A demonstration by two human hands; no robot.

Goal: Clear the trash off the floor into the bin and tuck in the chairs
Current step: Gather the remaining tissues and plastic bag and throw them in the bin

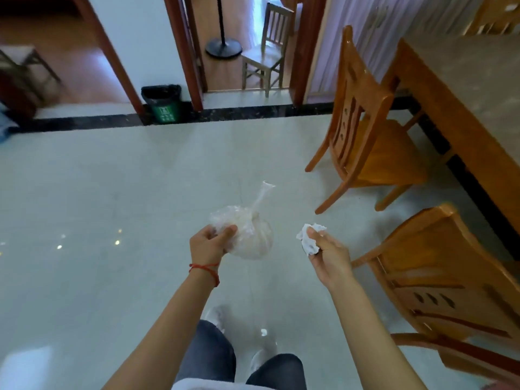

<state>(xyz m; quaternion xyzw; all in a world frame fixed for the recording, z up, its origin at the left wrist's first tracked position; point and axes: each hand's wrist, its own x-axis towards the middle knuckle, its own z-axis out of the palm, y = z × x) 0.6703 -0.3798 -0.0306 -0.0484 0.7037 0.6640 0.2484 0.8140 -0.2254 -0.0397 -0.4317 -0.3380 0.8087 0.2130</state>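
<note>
My left hand (pixel 209 243) grips a knotted clear plastic bag (pixel 250 235) with pale contents, held above the floor. My right hand (pixel 327 253) is closed on a crumpled white tissue (pixel 309 239). A green bin (pixel 164 104) with a black liner stands far ahead against the white wall between two doorways. Two orange wooden chairs stand pulled out from the table (pixel 464 88) on the right: one chair (pixel 365 130) farther away, the other chair (pixel 450 277) close beside my right arm. A small white scrap (pixel 264 332) lies on the floor near my feet.
The pale tiled floor (pixel 112 192) stretches open between me and the bin. A dark floor strip (pixel 239 114) runs along the wall. Through the middle doorway stand a lighter wooden chair (pixel 267 49) and a black stand base (pixel 223 47). A stool (pixel 25 63) sits far left.
</note>
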